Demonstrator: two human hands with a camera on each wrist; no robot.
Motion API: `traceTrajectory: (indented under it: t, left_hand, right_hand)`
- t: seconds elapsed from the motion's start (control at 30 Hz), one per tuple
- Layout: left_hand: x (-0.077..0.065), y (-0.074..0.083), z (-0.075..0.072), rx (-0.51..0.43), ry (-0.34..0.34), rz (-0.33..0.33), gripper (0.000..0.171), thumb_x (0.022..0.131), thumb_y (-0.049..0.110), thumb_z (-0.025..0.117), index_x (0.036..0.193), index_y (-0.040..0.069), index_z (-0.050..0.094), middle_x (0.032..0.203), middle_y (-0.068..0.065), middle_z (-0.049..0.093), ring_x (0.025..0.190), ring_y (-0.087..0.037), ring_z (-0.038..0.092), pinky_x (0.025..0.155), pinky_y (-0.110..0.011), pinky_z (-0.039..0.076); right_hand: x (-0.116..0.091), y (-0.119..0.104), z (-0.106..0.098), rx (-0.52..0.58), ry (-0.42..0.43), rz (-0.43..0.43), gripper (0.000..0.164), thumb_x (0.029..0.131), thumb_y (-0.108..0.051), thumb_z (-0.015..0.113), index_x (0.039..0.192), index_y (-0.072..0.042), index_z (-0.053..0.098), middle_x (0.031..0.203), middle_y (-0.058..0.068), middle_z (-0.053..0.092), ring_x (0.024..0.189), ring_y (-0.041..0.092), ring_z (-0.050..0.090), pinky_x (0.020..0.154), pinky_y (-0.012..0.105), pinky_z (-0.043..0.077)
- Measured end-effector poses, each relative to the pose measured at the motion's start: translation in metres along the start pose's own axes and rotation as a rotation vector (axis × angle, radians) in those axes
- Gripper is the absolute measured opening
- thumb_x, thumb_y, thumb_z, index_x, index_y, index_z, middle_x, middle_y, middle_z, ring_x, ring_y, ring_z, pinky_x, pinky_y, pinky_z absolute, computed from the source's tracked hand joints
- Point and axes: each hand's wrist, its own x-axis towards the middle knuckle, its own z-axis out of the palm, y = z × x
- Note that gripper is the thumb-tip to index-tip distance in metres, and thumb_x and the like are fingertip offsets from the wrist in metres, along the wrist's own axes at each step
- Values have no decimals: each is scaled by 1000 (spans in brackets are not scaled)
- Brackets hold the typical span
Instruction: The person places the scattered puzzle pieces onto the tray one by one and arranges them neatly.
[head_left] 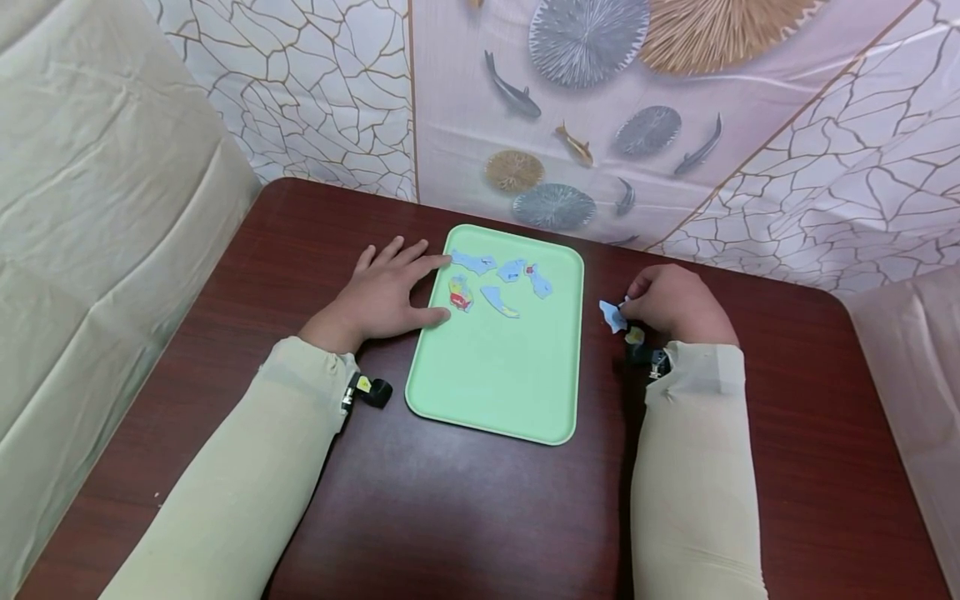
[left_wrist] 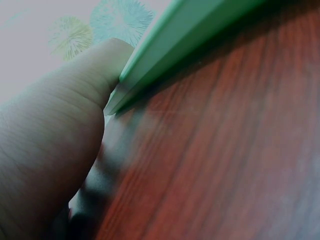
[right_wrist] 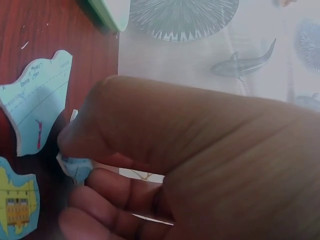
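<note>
My left hand (head_left: pixel 386 292) lies spread at the left side of the light green tray (head_left: pixel 498 383), its thumb and index fingertip on the rim. In the left wrist view the thumb (left_wrist: pixel 85 75) rests against the tray's edge. On the table right of the tray, my right hand (head_left: pixel 671 302) pinches a small blue map puzzle piece (right_wrist: pixel 75 167) between thumb and fingers; much of it is hidden. Close to these fingers lie a larger pale-blue puzzle piece (right_wrist: pixel 45 100) and a yellow-and-blue one (right_wrist: pixel 20 200).
Several puzzle pieces lie in the tray's far half, among them a long blue piece (head_left: pixel 474 262), a red-and-yellow piece (head_left: pixel 460 294) and a curved one (head_left: pixel 498 302). Behind the dark wooden table (head_left: pixel 450 517) hangs a patterned cloth (head_left: pixel 480 158).
</note>
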Motion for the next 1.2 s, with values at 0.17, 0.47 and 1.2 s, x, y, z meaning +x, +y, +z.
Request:
traceTrajectory:
  t: [0.17, 0.47, 1.2]
  left_hand:
    - [0, 0, 0, -1, -3, -1, 88, 100, 70, 72, 176, 43, 37, 190, -7, 21, 178, -40, 4, 138, -72, 1]
    - [0, 0, 0, 1, -4, -6, 88, 100, 71, 72, 176, 43, 36, 190, -6, 20, 178, -40, 3, 139, -71, 1]
    - [0, 1, 0, -4, -9, -5, 89, 100, 70, 72, 176, 43, 36, 190, -6, 19, 178, -40, 3, 139, -71, 1]
  right_hand:
    - [-2, -3, -1, 17, 4, -7, 21, 95, -20, 80, 109, -8, 72, 97, 12, 72, 77, 29, 67, 62, 40, 54]
    - [-6, -17, -2, -21, 43, -75, 20, 94, -24, 80, 107, -10, 73, 97, 9, 74, 79, 31, 67, 67, 41, 54]
    - [-17, -78, 12, -59, 64, -238, 22, 89, -9, 83, 109, -8, 75, 108, 13, 76, 94, 32, 66, 86, 50, 55]
